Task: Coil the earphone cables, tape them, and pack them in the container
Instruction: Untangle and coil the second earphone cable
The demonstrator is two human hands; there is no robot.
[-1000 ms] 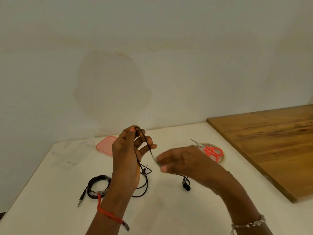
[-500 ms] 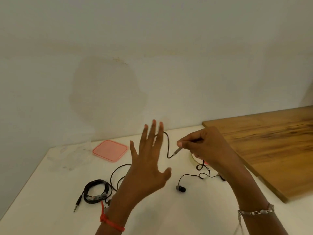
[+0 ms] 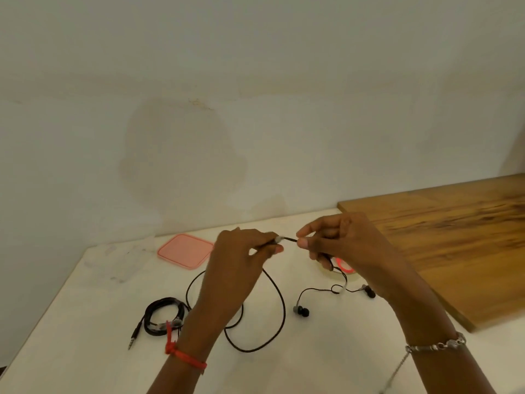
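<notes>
Spread a moment ago, the left hand is now closed right of the pink lid, and the earphone cable is pinched by it and the right hand, presumably for coiling.

A brown wooden board lies at the right of the white table, below a blotched pale wall.

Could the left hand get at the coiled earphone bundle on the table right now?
Probably yes: the coiled bundle lies uncovered beside the left forearm. But the left hand is pinching the loose cable, so it must let go first.
</notes>
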